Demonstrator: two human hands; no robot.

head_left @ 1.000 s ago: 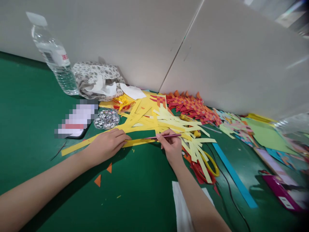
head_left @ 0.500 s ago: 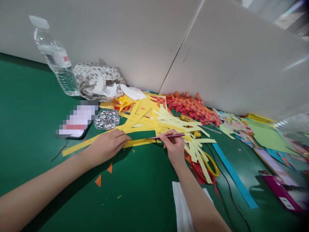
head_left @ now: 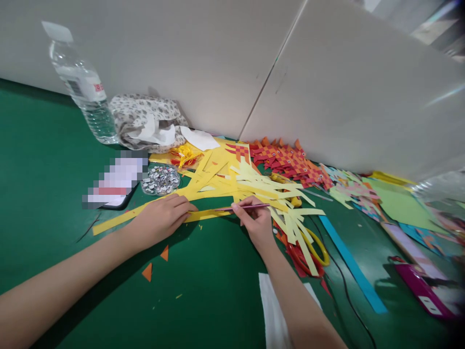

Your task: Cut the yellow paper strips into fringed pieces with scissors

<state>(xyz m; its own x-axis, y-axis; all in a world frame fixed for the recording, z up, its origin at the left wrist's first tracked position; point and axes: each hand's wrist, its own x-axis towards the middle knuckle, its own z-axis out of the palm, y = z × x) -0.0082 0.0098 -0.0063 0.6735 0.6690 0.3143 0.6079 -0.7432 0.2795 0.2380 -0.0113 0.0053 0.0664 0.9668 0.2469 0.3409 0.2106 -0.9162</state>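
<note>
Left hand (head_left: 163, 218): pressing yellow strip (head_left: 209, 214) flat; finger spread narrow.
Right hand (head_left: 254, 220): pinching slim purple tool (head_left: 250, 207) (tip at strip).

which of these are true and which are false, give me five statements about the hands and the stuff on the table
1. The left hand presses on a yellow strip. True.
2. The right hand holds a pair of scissors. False: it holds a slim, dark pinkish tool.
3. The water bottle lies flat on its side. False: it stands beside the patterned cloth.
4. The blue strip lies to the right of the right hand. True.
5. The phone rests on top of the white tissue. False: it lies on the green table.
</note>
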